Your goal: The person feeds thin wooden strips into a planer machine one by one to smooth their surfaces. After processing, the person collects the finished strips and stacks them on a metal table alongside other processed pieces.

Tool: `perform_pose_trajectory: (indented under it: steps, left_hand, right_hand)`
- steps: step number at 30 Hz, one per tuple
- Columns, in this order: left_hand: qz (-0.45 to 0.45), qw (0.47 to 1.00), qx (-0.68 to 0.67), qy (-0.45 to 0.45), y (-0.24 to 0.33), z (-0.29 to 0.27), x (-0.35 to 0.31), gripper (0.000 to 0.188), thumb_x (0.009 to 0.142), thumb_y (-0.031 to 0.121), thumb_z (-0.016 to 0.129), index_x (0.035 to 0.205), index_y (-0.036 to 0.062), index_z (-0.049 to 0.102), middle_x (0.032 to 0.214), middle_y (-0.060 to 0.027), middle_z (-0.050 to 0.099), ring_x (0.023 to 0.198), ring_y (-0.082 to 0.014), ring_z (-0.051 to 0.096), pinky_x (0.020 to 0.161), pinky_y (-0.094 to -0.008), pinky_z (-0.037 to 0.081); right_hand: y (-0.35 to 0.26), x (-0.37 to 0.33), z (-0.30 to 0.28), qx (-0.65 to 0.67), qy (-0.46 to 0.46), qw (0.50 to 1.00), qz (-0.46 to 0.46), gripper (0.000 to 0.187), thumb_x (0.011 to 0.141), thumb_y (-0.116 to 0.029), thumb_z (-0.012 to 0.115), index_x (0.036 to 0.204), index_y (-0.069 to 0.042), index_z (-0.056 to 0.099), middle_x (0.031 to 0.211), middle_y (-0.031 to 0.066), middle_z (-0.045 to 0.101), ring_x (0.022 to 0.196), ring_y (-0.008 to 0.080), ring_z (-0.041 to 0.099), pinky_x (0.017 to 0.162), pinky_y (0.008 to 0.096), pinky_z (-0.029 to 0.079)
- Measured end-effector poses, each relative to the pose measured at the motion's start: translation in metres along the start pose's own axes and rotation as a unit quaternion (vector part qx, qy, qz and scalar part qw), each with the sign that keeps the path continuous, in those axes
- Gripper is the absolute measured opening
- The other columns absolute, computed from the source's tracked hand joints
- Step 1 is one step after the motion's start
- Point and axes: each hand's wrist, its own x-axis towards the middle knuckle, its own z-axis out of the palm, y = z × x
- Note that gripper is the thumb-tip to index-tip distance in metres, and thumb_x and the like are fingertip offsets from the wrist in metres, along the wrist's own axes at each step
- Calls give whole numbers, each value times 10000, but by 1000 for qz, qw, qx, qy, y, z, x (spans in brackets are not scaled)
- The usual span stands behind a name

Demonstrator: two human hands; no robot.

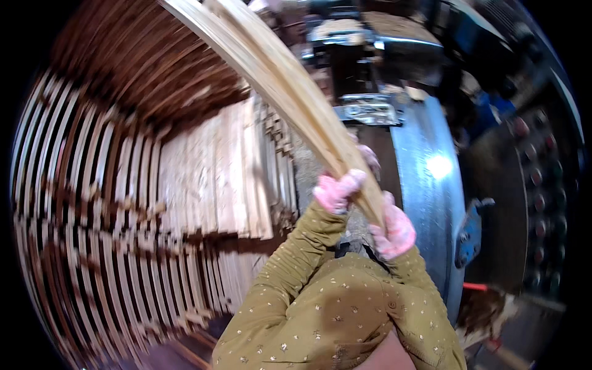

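Long pale wooden boards (302, 102), at least two lying together, slant from my hands up to the far left. My left hand (337, 192), in a pink-and-white glove, is closed round their left side a little way up from the near end. At that near end my right hand (396, 230), gloved the same way, grips the right edge. A bit of pink shows past the boards just above my left hand; I cannot tell what it belongs to. Beneath the boards, a blue-grey metal machine bed (425, 160) lies close to my right hand.
A broad stack of pale boards (206, 172) lies at left, beside rows of stacked boards with dark gaps (117, 271). A metal machine part (370, 111) is ahead. At right are a blue bracket (470, 234) and a dark panel with round buttons (539, 200).
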Motion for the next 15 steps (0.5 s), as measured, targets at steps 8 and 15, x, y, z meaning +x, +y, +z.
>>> perform_pose_trajectory:
  steps: [8, 15]
  left_hand:
    - [-567, 761, 129, -288, -117, 41, -50, 668, 904, 280, 659, 1435, 16, 351, 1021, -49, 603, 829, -149, 594, 642, -273, 535]
    - [-293, 878, 313, -214, -121, -12, -23, 677, 899, 201, 665, 1434, -29, 320, 1157, -110, 588, 1043, -189, 580, 877, -314, 506]
  right_hand:
    - [176, -284, -111, -731, 446, 514, -47, 649, 810, -248, 623, 1329, 91, 432, 1188, 275, 561, 1055, 425, 559, 911, 479, 457]
    - [100, -183, -98, -712, 503, 439, -217, 506, 911, -230, 535, 1292, 96, 463, 1229, 291, 536, 1090, 450, 543, 954, 492, 442]
